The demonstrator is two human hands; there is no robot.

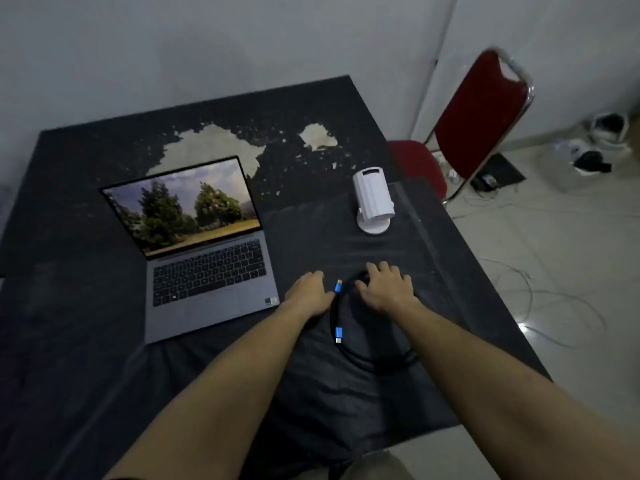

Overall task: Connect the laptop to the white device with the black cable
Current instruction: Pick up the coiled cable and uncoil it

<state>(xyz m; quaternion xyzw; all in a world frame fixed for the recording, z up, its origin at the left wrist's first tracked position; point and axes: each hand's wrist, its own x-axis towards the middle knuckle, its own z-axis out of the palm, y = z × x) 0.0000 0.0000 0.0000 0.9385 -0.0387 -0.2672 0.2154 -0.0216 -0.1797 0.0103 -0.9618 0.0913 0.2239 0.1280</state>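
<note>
An open grey laptop (pixel 207 258) with trees on its screen sits on the left of the black table (pixel 86 341). A white device (pixel 373 199) on a round base stands upright at the right, beyond my hands. A coiled black cable (pixel 349 351) with two blue plugs lies near the front right. My left hand (pixel 310 294) rests beside the upper blue plug (pixel 337 287), fingers curled, touching the coil's left side. My right hand (pixel 386 289) lies spread over the coil's far arc. The lower blue plug (pixel 338 334) lies free on the table.
The table's surface is peeled pale at the back (pixel 211 147). A red chair (pixel 474 123) stands off the right edge. White wires (pixel 540 306) and small items lie on the tiled floor at the right. A wall is close behind the table.
</note>
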